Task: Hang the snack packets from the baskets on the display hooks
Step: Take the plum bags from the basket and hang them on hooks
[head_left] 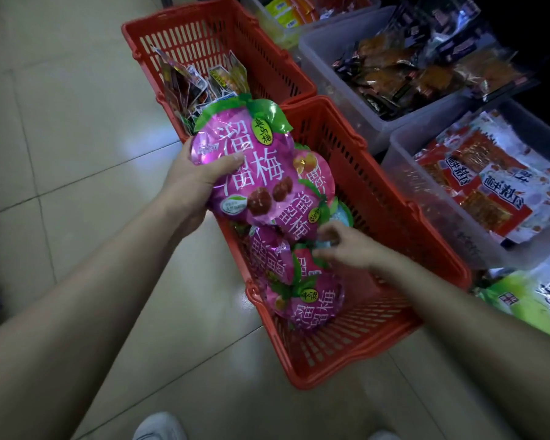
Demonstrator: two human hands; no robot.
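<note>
My left hand [193, 182] grips a purple plum snack packet [251, 163] with a green leaf top, held above the near red basket [394, 198]. Several more purple packets [302, 300] lie in that basket. My right hand [346, 246] reaches into the basket with fingers spread and loosely curled, just over a light blue packet [342, 214]; whether it touches anything I cannot tell. A second red basket [204, 36] farther away holds other small snack packets [200, 84]. No display hooks are in view.
Clear plastic bins [331, 77] at the right hold dark and orange snack packs; another bin [426, 198] holds red-and-white packs. Green-and-white bags [534, 300] lie at the far right. Beige tiled floor [61, 122] stretches to the left. My shoe [159, 427] shows at the bottom.
</note>
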